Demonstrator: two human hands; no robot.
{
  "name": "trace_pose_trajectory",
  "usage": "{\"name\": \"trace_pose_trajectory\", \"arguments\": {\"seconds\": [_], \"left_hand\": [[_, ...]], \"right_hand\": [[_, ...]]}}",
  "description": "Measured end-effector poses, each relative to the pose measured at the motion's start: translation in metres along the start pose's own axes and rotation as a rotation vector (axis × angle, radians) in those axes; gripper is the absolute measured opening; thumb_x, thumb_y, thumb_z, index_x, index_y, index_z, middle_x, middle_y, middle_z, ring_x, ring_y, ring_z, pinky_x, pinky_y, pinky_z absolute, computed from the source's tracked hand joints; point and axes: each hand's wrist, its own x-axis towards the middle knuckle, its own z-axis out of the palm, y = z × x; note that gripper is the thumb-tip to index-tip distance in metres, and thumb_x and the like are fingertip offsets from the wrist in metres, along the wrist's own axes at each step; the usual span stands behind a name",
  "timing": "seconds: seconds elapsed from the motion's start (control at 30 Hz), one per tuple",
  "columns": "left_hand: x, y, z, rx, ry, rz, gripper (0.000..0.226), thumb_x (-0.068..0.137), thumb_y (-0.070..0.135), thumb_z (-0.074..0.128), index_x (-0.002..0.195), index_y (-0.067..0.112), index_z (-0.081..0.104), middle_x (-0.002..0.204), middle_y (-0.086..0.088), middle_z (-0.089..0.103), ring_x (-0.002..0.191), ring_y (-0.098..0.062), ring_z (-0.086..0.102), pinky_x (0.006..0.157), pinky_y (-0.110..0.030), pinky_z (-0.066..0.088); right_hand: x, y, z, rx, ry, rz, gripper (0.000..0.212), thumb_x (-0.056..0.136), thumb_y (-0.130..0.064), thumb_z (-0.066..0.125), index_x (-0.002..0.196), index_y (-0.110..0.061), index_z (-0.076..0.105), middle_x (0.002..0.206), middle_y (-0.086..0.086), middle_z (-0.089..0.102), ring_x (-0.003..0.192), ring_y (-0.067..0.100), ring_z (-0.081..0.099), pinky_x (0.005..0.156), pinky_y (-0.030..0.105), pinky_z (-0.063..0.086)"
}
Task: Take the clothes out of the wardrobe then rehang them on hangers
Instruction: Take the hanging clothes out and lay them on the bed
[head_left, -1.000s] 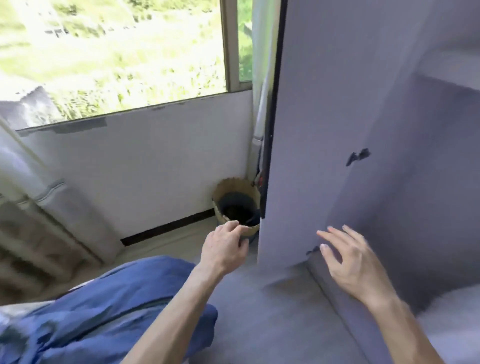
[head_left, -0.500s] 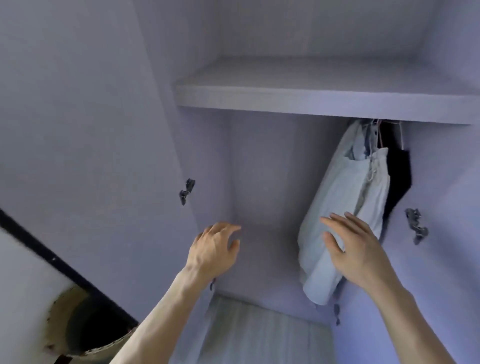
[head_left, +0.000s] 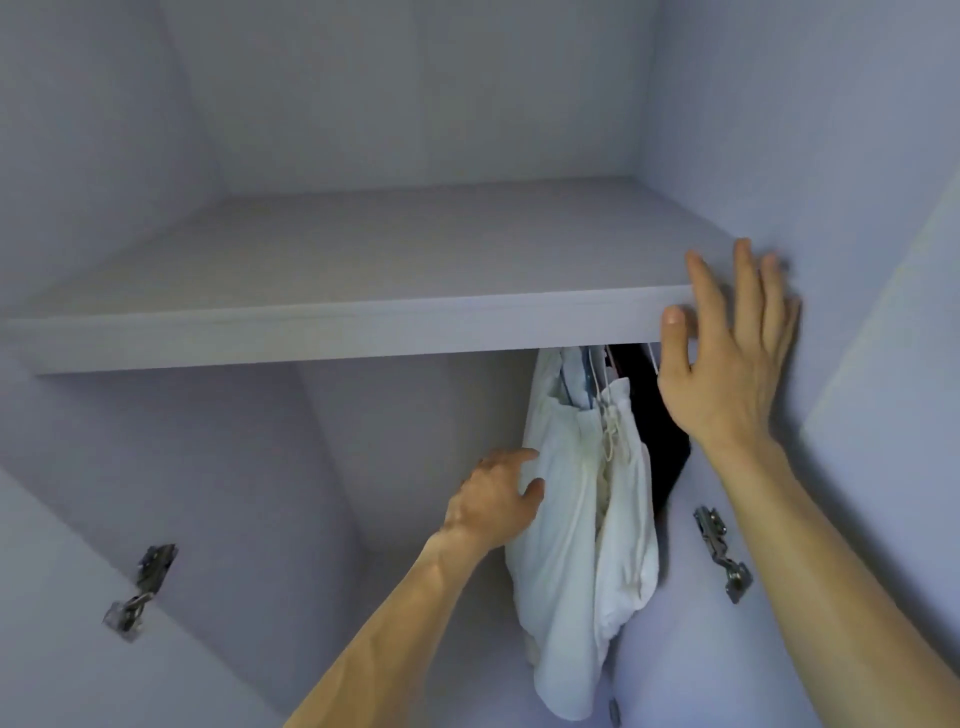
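Clothes (head_left: 587, 519) hang in wardrobe (head_left: 363, 104), none out yet (barely begun); left grip (head_left: 493, 504) touches them, hold unclear; right grip (head_left: 727, 358) spread open on shelf (head_left: 363, 325).

L hand (head_left: 493, 499) now on white garment (head_left: 576, 545); R hand (head_left: 727, 364) up at shelf (head_left: 311, 332) front edge.

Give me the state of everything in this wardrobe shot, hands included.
wardrobe: open.
white garment: hanging under the shelf, bunched.
dark garment: hanging behind it, mostly hidden.
left hand: pinches the white garment's left edge.
right hand: open, fingers spread at the shelf's right end.
left hinge: swung open.
right hinge: swung open.
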Motion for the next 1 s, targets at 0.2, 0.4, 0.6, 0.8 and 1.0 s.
{"name": "trace_pose_trajectory", "arguments": {"seconds": [0.2, 0.4, 0.6, 0.8, 1.0], "left_hand": [[0.073, 0.022, 0.045, -0.214, -0.077, -0.053, 0.058, 0.097, 0.048, 0.052, 0.15, 0.032, 0.033, 0.149, -0.001, 0.043, 0.133, -0.024, 0.048, 0.107, -0.037, 0.044], [0.116, 0.047, 0.073, -0.269, 0.021, -0.064, 0.057, 0.099, 0.037, 0.052, 0.151, 0.022, 0.033, 0.149, -0.006, 0.038, 0.136, -0.028, 0.042, 0.111, -0.038, 0.039], [0.138, 0.059, 0.069, -0.362, 0.041, -0.252, 0.035, 0.089, 0.032, 0.062, 0.119, 0.013, 0.058, 0.127, -0.007, 0.05, 0.105, -0.023, 0.059, 0.09, -0.03, 0.051], [0.131, 0.045, 0.048, -0.437, 0.191, -0.314, 0.022, 0.091, 0.029, 0.055, 0.109, 0.015, 0.059, 0.114, -0.006, 0.053, 0.105, -0.029, 0.059, 0.095, -0.04, 0.05], [0.111, 0.042, 0.04, -0.415, 0.246, -0.159, 0.033, 0.096, 0.017, 0.05, 0.129, 0.02, 0.047, 0.116, -0.006, 0.064, 0.102, -0.03, 0.063, 0.084, -0.035, 0.052]], "right_hand": [[0.007, 0.018, 0.066, -0.053, 0.338, -0.038, 0.039, 0.103, -0.034, 0.032, 0.13, -0.024, 0.057, 0.145, 0.009, 0.05, 0.147, 0.031, 0.03, 0.116, 0.063, 0.015], [0.008, 0.027, 0.081, -0.076, 0.422, -0.086, 0.04, 0.101, -0.035, 0.03, 0.13, -0.027, 0.055, 0.143, 0.005, 0.05, 0.145, 0.03, 0.033, 0.115, 0.061, 0.017], [0.009, 0.027, 0.082, -0.075, 0.428, -0.08, 0.038, 0.101, -0.036, 0.029, 0.129, -0.027, 0.054, 0.14, 0.005, 0.051, 0.144, 0.029, 0.034, 0.115, 0.061, 0.018], [0.009, 0.025, 0.079, -0.085, 0.411, -0.066, 0.038, 0.1, -0.036, 0.028, 0.126, -0.027, 0.055, 0.14, 0.005, 0.051, 0.143, 0.027, 0.034, 0.115, 0.061, 0.018], [0.009, 0.02, 0.075, -0.083, 0.407, -0.039, 0.038, 0.101, -0.035, 0.029, 0.122, -0.024, 0.058, 0.138, 0.007, 0.053, 0.144, 0.028, 0.034, 0.115, 0.061, 0.018]]}}
